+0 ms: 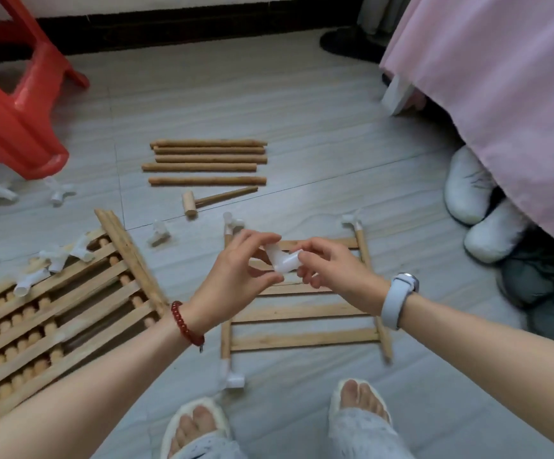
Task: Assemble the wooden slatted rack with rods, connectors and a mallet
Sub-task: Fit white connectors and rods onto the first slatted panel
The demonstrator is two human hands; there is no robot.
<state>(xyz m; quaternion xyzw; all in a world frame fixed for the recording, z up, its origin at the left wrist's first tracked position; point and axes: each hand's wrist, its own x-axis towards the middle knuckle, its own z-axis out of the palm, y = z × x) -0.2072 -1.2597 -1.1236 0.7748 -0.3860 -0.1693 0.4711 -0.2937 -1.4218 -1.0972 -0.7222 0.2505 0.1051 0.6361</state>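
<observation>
— Three corners of the slatted panel (302, 313) on the floor in front of you already carry white connectors; the near right rod end (386, 354) looks bare, though motion blur there makes me unsure.

— And the piece I'm holding?

— Your left hand (235, 273) and right hand (328, 270) are close together above the panel, both pinching one white connector (283, 261) by the fingertips. Turn it wrongly and its sockets will point away from where the next rods must go; you'd only find out once it's seated.

— What else could bite me?

— You're holding it over the slats. If it slips, it could drop through a gap or skitter off. Also, push it onto the rod at a tilt and it may jam half-seated.

— The mallet?

— Your mallet (202, 202) lies well beyond the panel, just in front of the loose rods (207, 160). Reaching for it one-handed leaves the connector perched. And the spare connectors (53, 260) resting on the stacked panels (53, 313) at your left could roll off if you nudge that pile.
</observation>
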